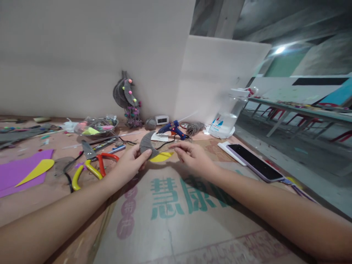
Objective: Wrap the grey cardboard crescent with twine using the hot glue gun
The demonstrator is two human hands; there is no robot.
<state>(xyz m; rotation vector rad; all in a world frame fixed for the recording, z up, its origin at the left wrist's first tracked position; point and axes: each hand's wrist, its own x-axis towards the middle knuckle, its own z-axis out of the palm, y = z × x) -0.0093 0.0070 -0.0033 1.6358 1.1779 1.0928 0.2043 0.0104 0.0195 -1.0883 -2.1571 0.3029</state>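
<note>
My left hand point(132, 163) pinches a grey crescent-shaped felt piece point(147, 143) and holds it just above the cardboard sheet point(170, 220). A yellow foam crescent point(161, 157) lies on the cardboard under and between my hands. My right hand point(191, 156) hovers beside it with fingers curled, fingertips close to the yellow piece and the grey one. A blue hot glue gun point(173, 129) rests just behind my hands, its black cord trailing left.
Yellow- and red-handled pliers and scissors point(93, 165) lie left of my hands, beside a purple foam sheet point(19, 172) with a yellow crescent. A phone point(254, 161) lies at the right edge. A clear bowl of pompoms point(96, 128), a finished grey ornament point(128, 97), twine and a plastic jar stand behind.
</note>
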